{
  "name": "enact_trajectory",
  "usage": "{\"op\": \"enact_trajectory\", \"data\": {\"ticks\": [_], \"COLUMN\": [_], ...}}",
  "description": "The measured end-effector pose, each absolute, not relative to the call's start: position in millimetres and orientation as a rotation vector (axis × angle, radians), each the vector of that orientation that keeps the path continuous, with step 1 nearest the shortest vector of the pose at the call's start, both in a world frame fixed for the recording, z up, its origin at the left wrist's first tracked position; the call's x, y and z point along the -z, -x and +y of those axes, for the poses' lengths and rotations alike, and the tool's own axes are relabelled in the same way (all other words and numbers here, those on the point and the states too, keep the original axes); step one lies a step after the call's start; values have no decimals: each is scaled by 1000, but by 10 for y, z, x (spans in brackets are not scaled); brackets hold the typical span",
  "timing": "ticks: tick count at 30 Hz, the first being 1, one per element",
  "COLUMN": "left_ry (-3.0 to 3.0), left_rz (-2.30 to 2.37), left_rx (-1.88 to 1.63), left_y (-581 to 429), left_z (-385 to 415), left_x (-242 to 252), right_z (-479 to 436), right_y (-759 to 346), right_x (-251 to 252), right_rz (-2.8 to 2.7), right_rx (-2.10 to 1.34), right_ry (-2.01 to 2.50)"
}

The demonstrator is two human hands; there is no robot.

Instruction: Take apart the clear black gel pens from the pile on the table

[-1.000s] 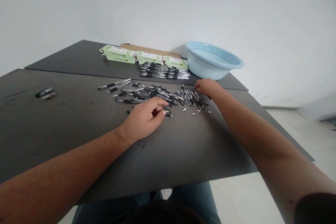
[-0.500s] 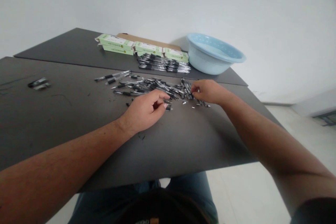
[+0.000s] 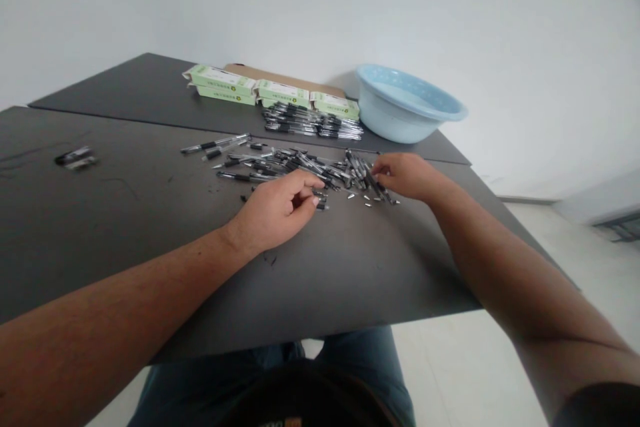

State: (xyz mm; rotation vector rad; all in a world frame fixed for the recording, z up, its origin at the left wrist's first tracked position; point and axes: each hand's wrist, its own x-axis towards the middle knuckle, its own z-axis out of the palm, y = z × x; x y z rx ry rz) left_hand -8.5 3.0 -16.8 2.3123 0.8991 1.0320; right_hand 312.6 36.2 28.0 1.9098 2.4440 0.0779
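My left hand rests low over the near edge of a loose pile of pen parts. Its fingers are curled, thumb and index near each other, beside short dark-gripped pen pieces; what lies inside the curl is hidden. At the right end of the pile, my right hand has its fingers bent inward against clear and black pen barrels. Its fingertips are partly hidden, so any held part cannot be made out. Small silver pen tips lie just in front of the pile.
Behind the pile lie stacked pens, with green-and-white boxes behind them. A light-blue basin stands at the back right. A small dark and pale bundle lies far left on the grey table.
My right hand has shifted slightly right, exposing more of the pen barrels at that end of the pile. My left hand has stayed nearly still.
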Motion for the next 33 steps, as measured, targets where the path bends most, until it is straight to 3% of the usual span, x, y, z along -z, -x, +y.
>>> {"op": "enact_trajectory", "data": {"ticks": [4,11,25,33], "left_ry": [-2298,-2308,-2333,-2348], "left_rz": [914,908,886,883], "left_rx": [-1024,-1006,-997,-1009], "left_y": [82,89,77,79], "left_z": [36,53,48,56], "left_x": [182,196,181,197], "right_z": [667,987,1126,941], "right_y": [-3403,-3414,-3266,-3270], "right_x": [-375,-159,3,-194], "right_rz": [2275,2246,2184,2263], "right_rx": [-206,-139,-68,21], "right_ry": [-2108,-2012,-1995,-2116]}}
